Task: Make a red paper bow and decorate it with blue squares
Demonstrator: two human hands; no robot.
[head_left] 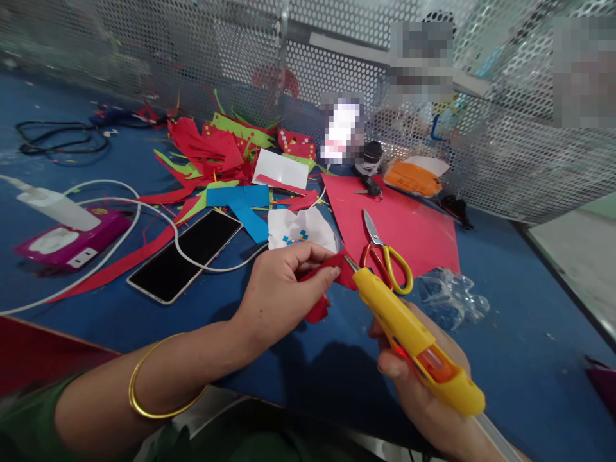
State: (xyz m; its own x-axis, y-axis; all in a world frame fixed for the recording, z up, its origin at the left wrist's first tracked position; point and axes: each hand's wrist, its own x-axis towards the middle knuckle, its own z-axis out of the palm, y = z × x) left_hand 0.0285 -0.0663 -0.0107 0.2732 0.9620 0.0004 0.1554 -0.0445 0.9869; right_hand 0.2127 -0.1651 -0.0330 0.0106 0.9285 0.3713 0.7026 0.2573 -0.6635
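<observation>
My left hand point(283, 289) pinches a folded piece of red paper point(347, 273) between thumb and fingers, a bangle on that forearm. Part of the red piece hangs below the fingers. My right hand point(418, 378) is wrapped round a yellow glue gun point(399, 321), its metal tip touching or very near the paper's upper edge. An orange light shows in the gun's body. Behind the hands lie scissors point(395, 269) with red and yellow handles, partly on a red sheet point(409, 221). White crumpled paper point(301, 224) with small blue bits is just beyond my left hand.
A phone point(187, 256) lies on the blue table point(86, 321) at left, crossed by a white cable, near a purple power strip point(91, 240). Red and green scraps point(212, 151) pile at the back before a perforated metal screen point(192, 64). Clear plastic point(452, 298) sits at right.
</observation>
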